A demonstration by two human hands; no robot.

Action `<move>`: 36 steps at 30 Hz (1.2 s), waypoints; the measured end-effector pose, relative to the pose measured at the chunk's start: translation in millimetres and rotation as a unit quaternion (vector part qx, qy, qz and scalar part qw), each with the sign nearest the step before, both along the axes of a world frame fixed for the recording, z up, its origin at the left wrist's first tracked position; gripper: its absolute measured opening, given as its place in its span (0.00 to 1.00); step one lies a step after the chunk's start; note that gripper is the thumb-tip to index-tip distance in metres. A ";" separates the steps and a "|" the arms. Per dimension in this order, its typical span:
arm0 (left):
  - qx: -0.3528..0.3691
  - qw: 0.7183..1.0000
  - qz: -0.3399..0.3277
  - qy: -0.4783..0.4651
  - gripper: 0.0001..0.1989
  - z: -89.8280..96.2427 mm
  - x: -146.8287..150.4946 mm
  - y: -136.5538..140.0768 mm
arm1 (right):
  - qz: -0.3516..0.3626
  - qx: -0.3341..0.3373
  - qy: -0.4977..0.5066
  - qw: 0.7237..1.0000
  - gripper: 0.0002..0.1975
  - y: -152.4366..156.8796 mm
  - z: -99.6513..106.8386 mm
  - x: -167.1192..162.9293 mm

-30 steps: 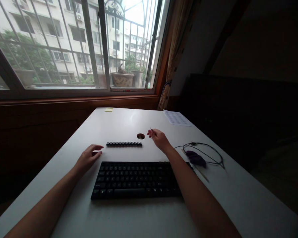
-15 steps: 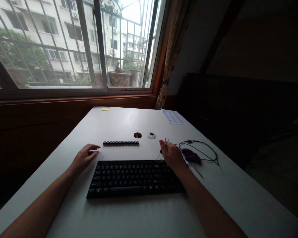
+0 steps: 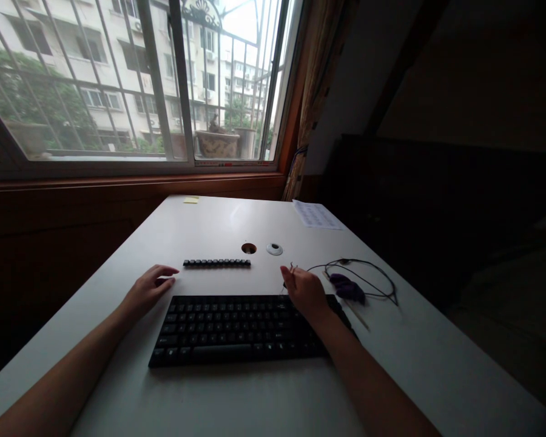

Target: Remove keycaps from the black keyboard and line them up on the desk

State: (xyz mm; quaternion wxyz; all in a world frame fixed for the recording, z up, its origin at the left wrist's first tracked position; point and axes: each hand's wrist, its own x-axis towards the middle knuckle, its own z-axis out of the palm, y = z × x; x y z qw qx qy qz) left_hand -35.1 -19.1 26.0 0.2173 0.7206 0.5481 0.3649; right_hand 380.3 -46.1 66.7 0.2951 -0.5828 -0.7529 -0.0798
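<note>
A black keyboard [image 3: 227,328] lies on the white table before me. Behind it stands a straight row of black keycaps [image 3: 217,263]. My left hand [image 3: 151,285] hovers or rests by the row's left end, fingers apart and holding nothing. Over the keyboard's upper right part, my right hand [image 3: 306,291] is closed on what looks like a wire keycap puller [image 3: 293,266]. Its thin wires poke out above and below the fingers, and a small dark piece shows under the thumb, too small to make out. The hand and forearm hide the keyboard's right section.
To the right lie a coiled black cable [image 3: 394,285], a dark purple cloth-like item [image 3: 348,288] and a thin stick [image 3: 358,315]. Farther back are a round table hole [image 3: 249,248], its white cover [image 3: 274,249], a printed sheet [image 3: 317,215] and yellow sticky notes [image 3: 191,199].
My right hand has moved a little left above the keyboard, still gripping the wire tool. The view has shifted slightly. My left hand keeps its place by the keycap row.
</note>
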 end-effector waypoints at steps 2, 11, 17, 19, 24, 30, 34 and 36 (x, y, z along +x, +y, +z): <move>-0.005 1.000 -0.001 0.003 0.19 0.4 0.1 -0.5 | 0.005 0.000 -0.005 1.000 0.28 0.0 -1.4 -0.9; -0.021 1.000 -0.008 -0.004 0.19 -2.9 -3.1 1.3 | 0.047 -0.027 0.028 0.998 0.25 3.5 -4.5 3.2; -0.020 1.000 -0.005 0.002 0.21 -4.0 -3.4 0.8 | 0.055 -0.068 0.155 0.984 0.27 10.1 -8.9 11.8; -0.013 1.000 -0.006 0.010 0.21 -2.3 -2.5 -0.3 | 0.046 -0.080 0.188 0.978 0.28 13.2 -11.0 14.3; 0.001 0.999 -0.002 0.035 0.20 0.6 -1.0 -1.4 | 0.041 -0.085 0.206 0.974 0.28 17.1 -13.7 16.1; 0.014 0.999 -0.007 0.048 0.20 -0.3 -1.7 -0.1 | 0.049 -0.035 0.086 0.995 0.26 6.9 -6.3 6.1; 0.017 0.998 -0.009 0.054 0.19 -0.7 -2.6 0.1 | 0.054 -0.009 -0.024 0.998 0.25 -0.5 -3.2 -1.6; 0.014 0.998 -0.011 0.053 0.19 -1.2 -3.1 0.1 | 0.053 -0.009 -0.044 0.998 0.24 -0.7 -4.1 -2.3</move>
